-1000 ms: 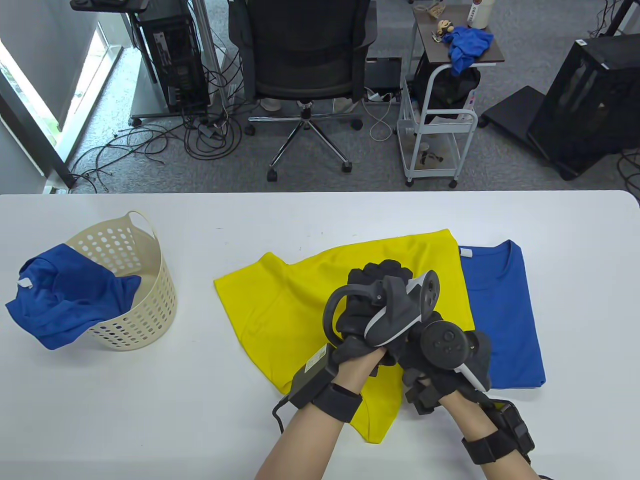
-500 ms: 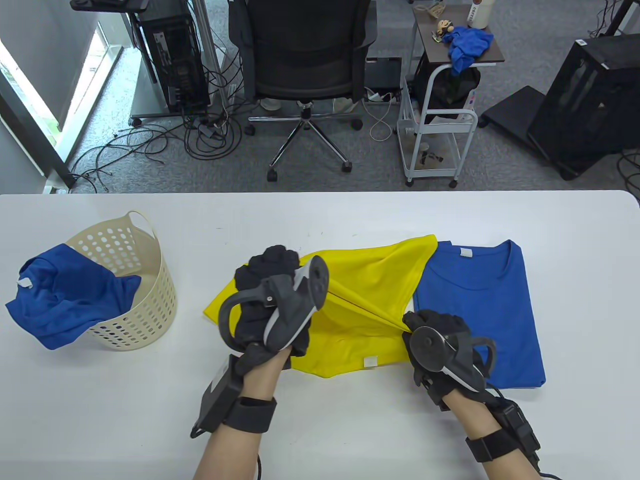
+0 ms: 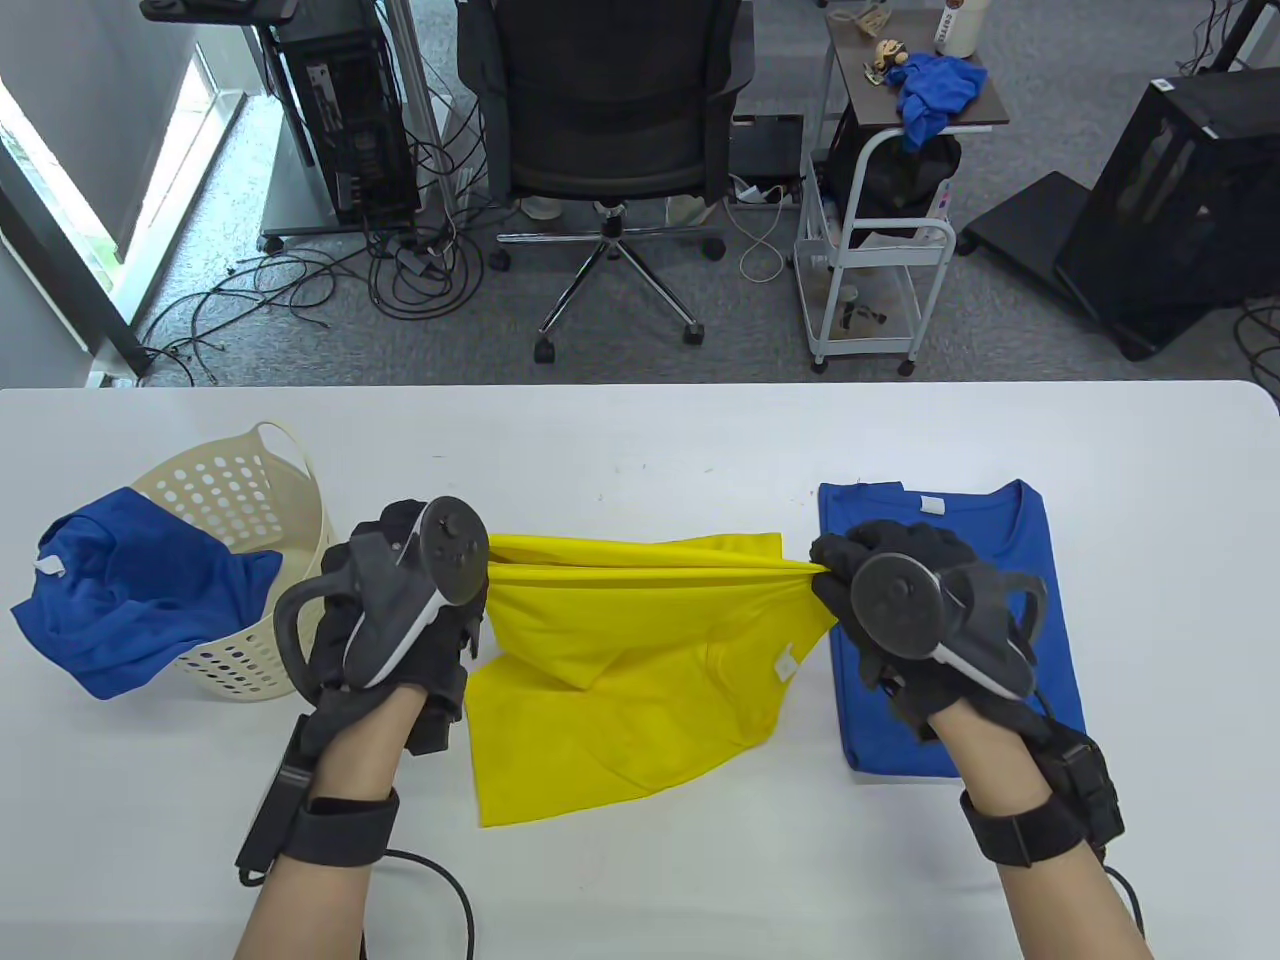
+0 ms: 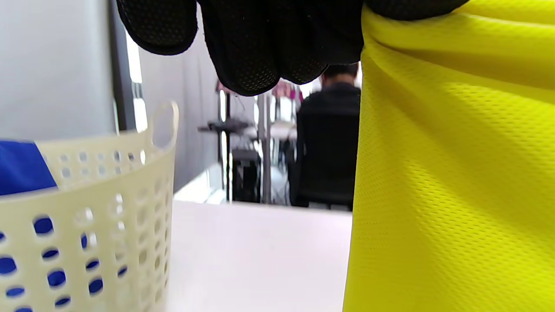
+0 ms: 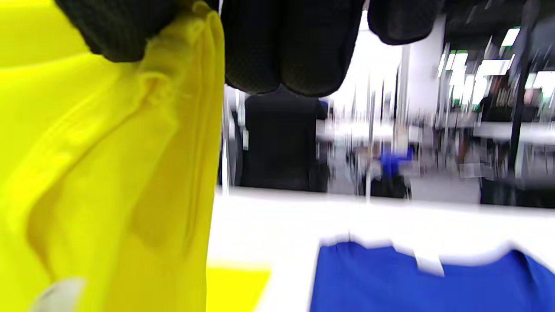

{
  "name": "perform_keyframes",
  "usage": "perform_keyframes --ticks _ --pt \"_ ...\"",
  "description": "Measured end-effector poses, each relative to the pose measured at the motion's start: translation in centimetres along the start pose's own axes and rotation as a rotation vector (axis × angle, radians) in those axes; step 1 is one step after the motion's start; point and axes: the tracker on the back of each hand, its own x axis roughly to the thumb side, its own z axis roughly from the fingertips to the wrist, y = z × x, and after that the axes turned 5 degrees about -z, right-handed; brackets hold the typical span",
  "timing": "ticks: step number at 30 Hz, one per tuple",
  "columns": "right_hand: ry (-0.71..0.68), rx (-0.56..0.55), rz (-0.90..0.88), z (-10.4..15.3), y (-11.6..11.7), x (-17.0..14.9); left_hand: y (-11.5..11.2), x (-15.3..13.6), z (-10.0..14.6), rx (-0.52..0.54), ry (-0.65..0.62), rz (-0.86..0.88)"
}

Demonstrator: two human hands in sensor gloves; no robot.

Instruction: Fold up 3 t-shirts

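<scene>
A yellow t-shirt (image 3: 640,690) hangs stretched between my hands above the table, its lower part draping down toward the front. My left hand (image 3: 470,590) grips its left end; the cloth (image 4: 451,173) fills the right of the left wrist view. My right hand (image 3: 835,580) grips its right end, and the cloth (image 5: 108,173) shows in the right wrist view. A folded blue t-shirt (image 3: 1040,560) lies flat at the right, partly under my right hand. Another blue t-shirt (image 3: 120,600) hangs over the rim of a cream basket (image 3: 260,650) at the left.
The white table (image 3: 640,430) runs the full width. Beyond its far edge stand an office chair (image 3: 610,120), a small cart (image 3: 870,260) with a blue cloth on top, and computer towers. Cables lie on the floor.
My hands, close together on the yellow shirt a second ago, have pulled apart left and right. The shirt has lifted off the table and off the folded blue shirt and now hangs taut.
</scene>
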Motion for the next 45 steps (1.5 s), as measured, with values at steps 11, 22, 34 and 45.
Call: perform_keyframes --ticks 11,22,34,45 --pt "0.231 -0.627 -0.009 -5.9 -8.1 2.4 8.3 -1.1 -5.5 0.469 0.133 0.249" --pt "0.036 -0.348 0.168 0.0 0.7 2.0 -3.7 -1.2 -0.3 0.181 -0.042 0.048" --pt "0.035 0.232 0.022 3.2 10.1 1.0 -12.4 -2.9 3.9 -0.265 -0.132 0.042" --pt "-0.029 0.035 0.086 8.1 -2.2 4.2 -1.1 -5.0 8.7 -0.095 -0.131 0.094"
